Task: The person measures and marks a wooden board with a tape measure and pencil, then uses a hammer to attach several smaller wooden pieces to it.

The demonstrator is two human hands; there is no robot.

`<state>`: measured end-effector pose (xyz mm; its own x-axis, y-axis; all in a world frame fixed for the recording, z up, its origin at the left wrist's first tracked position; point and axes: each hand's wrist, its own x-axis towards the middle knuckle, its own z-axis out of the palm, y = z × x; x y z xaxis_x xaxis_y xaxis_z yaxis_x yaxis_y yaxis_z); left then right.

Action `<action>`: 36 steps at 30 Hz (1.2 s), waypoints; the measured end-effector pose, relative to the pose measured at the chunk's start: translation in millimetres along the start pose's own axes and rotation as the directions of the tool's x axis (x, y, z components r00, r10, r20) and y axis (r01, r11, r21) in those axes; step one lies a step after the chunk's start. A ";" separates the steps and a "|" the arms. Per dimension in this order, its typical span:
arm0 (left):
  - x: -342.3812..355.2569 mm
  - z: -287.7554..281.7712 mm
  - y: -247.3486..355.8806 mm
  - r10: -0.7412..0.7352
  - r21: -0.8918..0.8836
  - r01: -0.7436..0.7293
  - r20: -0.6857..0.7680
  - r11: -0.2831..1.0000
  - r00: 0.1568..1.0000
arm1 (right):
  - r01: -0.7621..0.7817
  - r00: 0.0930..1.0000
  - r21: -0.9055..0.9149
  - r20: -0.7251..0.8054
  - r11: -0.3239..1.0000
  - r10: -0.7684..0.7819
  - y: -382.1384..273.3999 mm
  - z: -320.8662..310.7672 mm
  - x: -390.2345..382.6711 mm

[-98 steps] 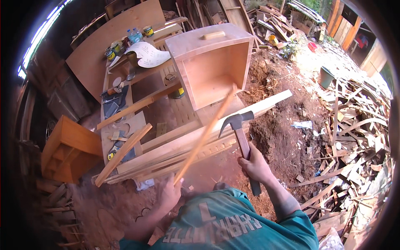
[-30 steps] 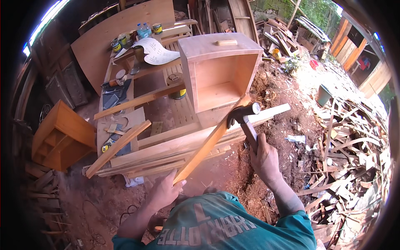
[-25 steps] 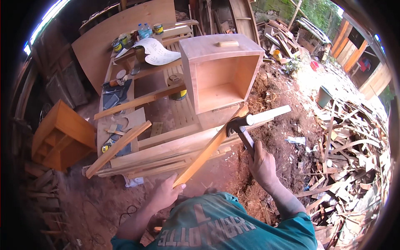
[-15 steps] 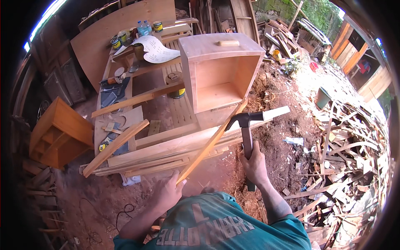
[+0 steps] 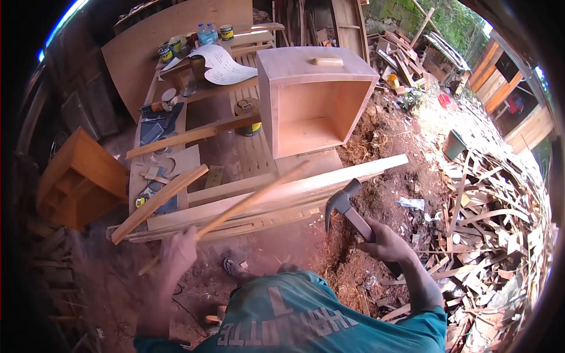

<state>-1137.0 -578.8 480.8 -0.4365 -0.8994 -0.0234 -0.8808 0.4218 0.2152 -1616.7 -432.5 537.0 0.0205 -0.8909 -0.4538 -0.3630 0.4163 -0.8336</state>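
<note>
Gripping hammer and wooden strip, fingers closed.

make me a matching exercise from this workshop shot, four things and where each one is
Things:
1. claw hammer
2. thin wooden strip
3. open wooden box
4. white paper sheets

Places:
A. standing on the workbench, opening toward the camera
B. in the right hand
C. at the bench's far end, beside the cans
D. in the left hand, blurred

Pairs: 1-B, 2-D, 3-A, 4-C
</note>
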 end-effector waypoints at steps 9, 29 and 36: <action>-7.0 -21.4 -7.7 -0.407 -0.910 -0.086 -0.263 0.405 0.875 | 0.108 0.918 0.056 -0.389 0.993 -0.078 21.8 59.6 9.9; 60.8 -50.7 66.0 -0.250 -0.623 -0.711 -0.669 -0.326 0.700 | 0.083 0.995 0.499 -0.094 0.863 -0.041 -26.2 131.4 69.1; 73.0 -42.3 91.0 -0.136 -0.564 -0.795 -0.789 -0.224 0.599 | -0.099 0.986 0.807 0.158 0.582 -0.051 -56.8 153.7 82.0</action>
<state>-1241.2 -610.8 540.0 0.0039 -0.6864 0.7273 0.6480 0.5556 0.5209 -1451.2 -501.2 498.7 0.1860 -0.8711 -0.4545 0.5388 0.4773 -0.6942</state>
